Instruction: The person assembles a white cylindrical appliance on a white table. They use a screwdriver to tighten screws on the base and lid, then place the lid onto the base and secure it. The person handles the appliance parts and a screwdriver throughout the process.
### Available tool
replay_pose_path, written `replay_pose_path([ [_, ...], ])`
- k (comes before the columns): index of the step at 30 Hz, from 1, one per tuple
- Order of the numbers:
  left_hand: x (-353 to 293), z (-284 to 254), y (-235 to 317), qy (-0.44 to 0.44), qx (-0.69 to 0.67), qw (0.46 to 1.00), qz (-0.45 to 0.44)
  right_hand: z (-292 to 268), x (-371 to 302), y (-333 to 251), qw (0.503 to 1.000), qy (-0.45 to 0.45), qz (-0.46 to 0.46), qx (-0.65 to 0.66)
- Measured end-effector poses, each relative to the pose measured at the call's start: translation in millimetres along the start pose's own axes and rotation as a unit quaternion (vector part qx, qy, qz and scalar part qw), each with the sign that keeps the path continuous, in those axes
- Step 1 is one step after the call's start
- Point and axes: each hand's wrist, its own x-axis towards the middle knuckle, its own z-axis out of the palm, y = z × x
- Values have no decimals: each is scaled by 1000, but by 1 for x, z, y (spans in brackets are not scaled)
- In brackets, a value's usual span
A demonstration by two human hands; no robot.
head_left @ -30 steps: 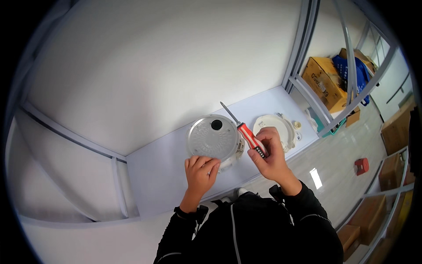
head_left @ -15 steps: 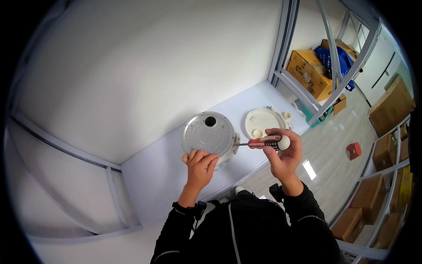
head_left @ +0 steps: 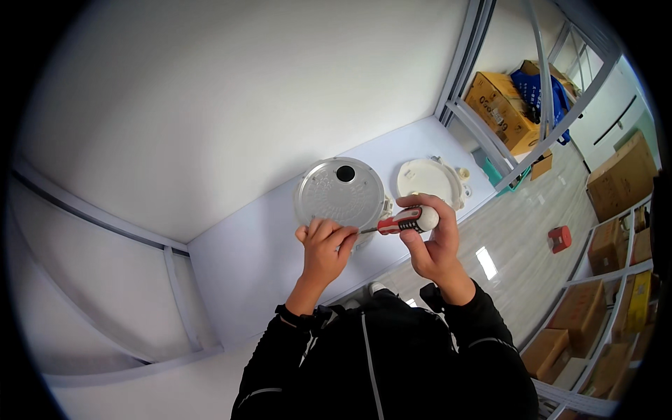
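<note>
A round white appliance with a silver metal face [head_left: 339, 199] and a black round opening in it stands on the white table. My left hand [head_left: 326, 246] has its fingers curled over the near rim of this appliance. In my right hand [head_left: 437, 245] is a screwdriver [head_left: 400, 222] with a red and black handle and a pale end. Its shaft points left and ends close to my left thumb and fingertips, beside the rim. Exactly what the tip touches is too small to make out. Right of the appliance lies a round white cover [head_left: 427, 178].
A small cream-coloured part [head_left: 463, 173] sits by the cover. Metal frame posts [head_left: 458, 70] rise at the table's far right. Beyond them are a yellow cardboard box [head_left: 500, 112], a blue bag [head_left: 549, 94] and a teal crate [head_left: 509, 178]. Shelves with brown boxes [head_left: 581, 318] line the right.
The screwdriver has moved left and nearer to me, from the appliance's right side to near my left fingertips. My left hand stays at the near rim, and the view has shifted slightly.
</note>
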Motion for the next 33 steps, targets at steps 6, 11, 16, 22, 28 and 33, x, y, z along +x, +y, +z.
replay_pose_path([
  [6,-1,1,-1,6,9,1000,-3,12,11,-1,999,-12,24,21],
  [11,0,0,1,11,9,1000,-2,15,17,-1,999,-25,20,18],
  [16,0,1,1,11,10,1000,-2,17,17,-2,999,-20,33,34],
  [22,0,0,1,12,15,1000,-1,19,21,-3,999,-34,28,25],
  [28,1,0,0,10,14,1000,-1,19,22,-2,998,-42,33,21],
  [33,1,1,-1,6,15,1000,-3,22,20,4,998,-42,28,29],
])
